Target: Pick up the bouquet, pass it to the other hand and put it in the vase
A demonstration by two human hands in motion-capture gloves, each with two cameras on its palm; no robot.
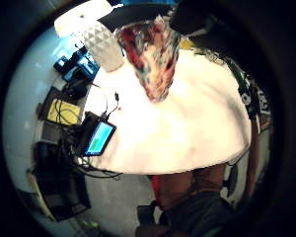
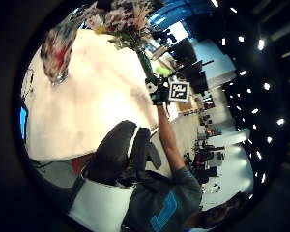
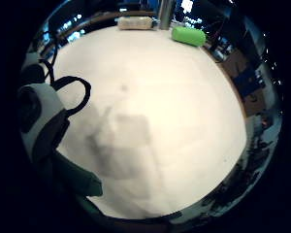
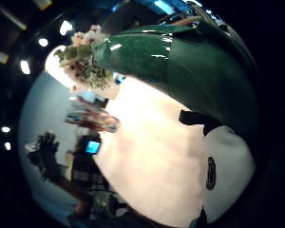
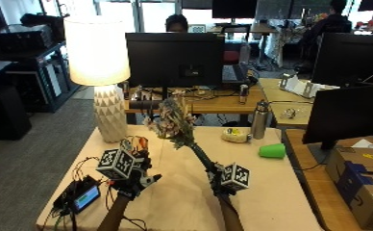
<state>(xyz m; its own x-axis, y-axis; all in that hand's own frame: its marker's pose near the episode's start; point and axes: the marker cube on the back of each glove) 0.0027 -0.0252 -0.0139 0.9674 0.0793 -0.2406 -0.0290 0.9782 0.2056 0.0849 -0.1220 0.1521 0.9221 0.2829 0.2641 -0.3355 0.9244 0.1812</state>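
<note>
The right hand (image 5: 221, 179) is wrapped around the green stem of the bouquet (image 5: 174, 120) and holds it up over the table (image 5: 276, 202), with the flowers leaning up and to the left. The left hand (image 5: 134, 180) is just beside it, fingers spread, holding nothing. The colorful vase (image 1: 153, 54) (mostly hidden behind the left hand from above) stands on the table. Farther back are a green cup (image 5: 272, 150) and a lit lamp (image 5: 100, 72).

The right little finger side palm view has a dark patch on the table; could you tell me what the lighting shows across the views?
Right little finger side palm view: soft shadow on the white table. Right thumb side palm view: glare streaks on the green bouquet wrap. Outside view: the lit lamp glows brightly.
</note>
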